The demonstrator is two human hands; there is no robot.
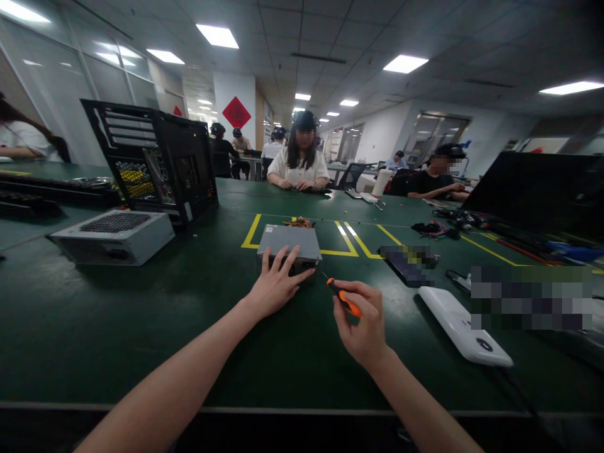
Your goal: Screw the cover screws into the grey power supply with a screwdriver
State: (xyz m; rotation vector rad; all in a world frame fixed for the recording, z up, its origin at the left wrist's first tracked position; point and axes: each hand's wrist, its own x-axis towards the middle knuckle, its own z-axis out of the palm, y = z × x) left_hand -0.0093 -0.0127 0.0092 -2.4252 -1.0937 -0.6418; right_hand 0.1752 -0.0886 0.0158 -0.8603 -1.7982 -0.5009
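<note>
Across the near part of the scene and well into the middle stretches a green table point(207, 377), with strips of yellow tape point(348, 239) on its far half. Beyond its far edge sits a person in a white top point(298, 167), forearms on the table; a person in black point(427, 180) sits far right.

At the right edge a large dark panel point(538, 195) leans, tilted. To the left, toward the far side, stands a black case point(174, 167), its frame partly open. Just nearer than the case lies a grey box with a vented top point(141, 229).

Near the middle of the table lies the second grey box point(290, 241), reaching into the taped area, well to the right of the first. To the right, nearer, a long white device point(453, 318) lies aslant.

The left hand point(278, 277) rests on the second grey box, fingers spread wide over its near edge, pressing rather than wrapped round it. The right hand point(363, 321), just to the right, has its thumb and fingers closed on a screwdriver point(349, 304).

Far right of the middle stands a pale cup point(381, 184). The screwdriver, orange and black, slants with its shaft toward the second box's near right corner; whether the tip touches cannot be told. Coloured wires point(302, 222) lie at that box's far side.
</note>
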